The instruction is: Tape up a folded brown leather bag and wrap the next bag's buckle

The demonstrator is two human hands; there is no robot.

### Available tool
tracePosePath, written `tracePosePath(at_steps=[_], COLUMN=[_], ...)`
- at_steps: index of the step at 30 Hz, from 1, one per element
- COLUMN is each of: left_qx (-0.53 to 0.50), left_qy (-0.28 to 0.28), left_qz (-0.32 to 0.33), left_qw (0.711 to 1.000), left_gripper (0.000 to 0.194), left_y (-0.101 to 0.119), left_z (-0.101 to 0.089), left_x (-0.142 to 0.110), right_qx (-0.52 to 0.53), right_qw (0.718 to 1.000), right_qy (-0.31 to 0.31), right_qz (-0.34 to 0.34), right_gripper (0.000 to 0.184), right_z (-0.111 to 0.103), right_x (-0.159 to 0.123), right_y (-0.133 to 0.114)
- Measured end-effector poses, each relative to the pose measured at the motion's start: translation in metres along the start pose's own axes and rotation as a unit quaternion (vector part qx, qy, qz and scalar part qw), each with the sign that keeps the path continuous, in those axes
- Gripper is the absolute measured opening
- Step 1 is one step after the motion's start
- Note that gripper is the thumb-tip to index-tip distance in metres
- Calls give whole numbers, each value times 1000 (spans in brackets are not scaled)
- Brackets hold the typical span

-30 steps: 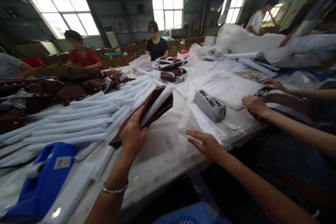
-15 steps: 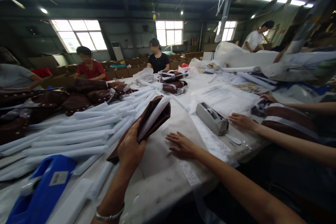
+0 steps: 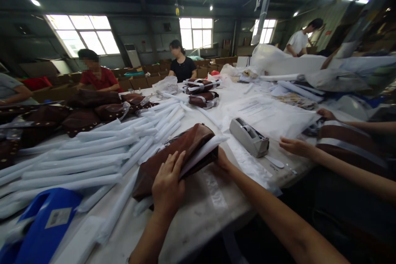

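While the left hand [image 3: 168,181] clamps its grip on the brown bag [image 3: 173,148] over the table [image 3: 192,222], the right hand [image 3: 223,160], at its three-o'clock end, keeps its grip too hidden to tell. Toward twelve, a plastic bag [image 3: 163,85] reads "CAR…"; at eight, the label [image 3: 57,218] on the blue dispenser [image 3: 51,237] is illegible.

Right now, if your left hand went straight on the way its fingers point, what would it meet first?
The brown bag, which the left hand lies against; past its far edge, probably the white rolls, though depth is hard to judge.
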State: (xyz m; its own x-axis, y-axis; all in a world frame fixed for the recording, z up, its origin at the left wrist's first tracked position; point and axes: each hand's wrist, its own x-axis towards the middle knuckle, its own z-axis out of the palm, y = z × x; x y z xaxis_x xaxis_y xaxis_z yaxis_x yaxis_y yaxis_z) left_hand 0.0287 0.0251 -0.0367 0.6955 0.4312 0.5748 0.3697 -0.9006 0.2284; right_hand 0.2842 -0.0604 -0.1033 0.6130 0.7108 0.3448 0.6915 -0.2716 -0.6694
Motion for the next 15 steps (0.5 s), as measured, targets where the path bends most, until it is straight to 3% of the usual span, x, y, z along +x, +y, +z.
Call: tracePosePath(at_steps=[4,7,9,11,13,15], left_qx=[29,51,57,57,58,57], left_qy=[-4,7,7,5,14,27], left_qz=[54,82,82,82,92,103], left_qw=[998,995,995,995,994,993], left_gripper=[88,80,75,72,68,66], left_y=[7,13,15,16,16,15], left_z=[36,59,67,69,70,70], left_x=[-28,-46,-52,-55,-56,-57], right_qx=[65,70,-14,-145,-245,-281], right_qw=[990,990,998,984,956,941], right_qy=[115,122,48,-60,-143,-183], right_qz=[47,11,-44,-81,-79,-44], right_gripper=[64,56,38,24,20,23], right_z=[-48,-75,-77,-67,-50,-31], right_x=[4,7,13,25,42,62], right_y=[13,-3,-23,-43,-58,-65])
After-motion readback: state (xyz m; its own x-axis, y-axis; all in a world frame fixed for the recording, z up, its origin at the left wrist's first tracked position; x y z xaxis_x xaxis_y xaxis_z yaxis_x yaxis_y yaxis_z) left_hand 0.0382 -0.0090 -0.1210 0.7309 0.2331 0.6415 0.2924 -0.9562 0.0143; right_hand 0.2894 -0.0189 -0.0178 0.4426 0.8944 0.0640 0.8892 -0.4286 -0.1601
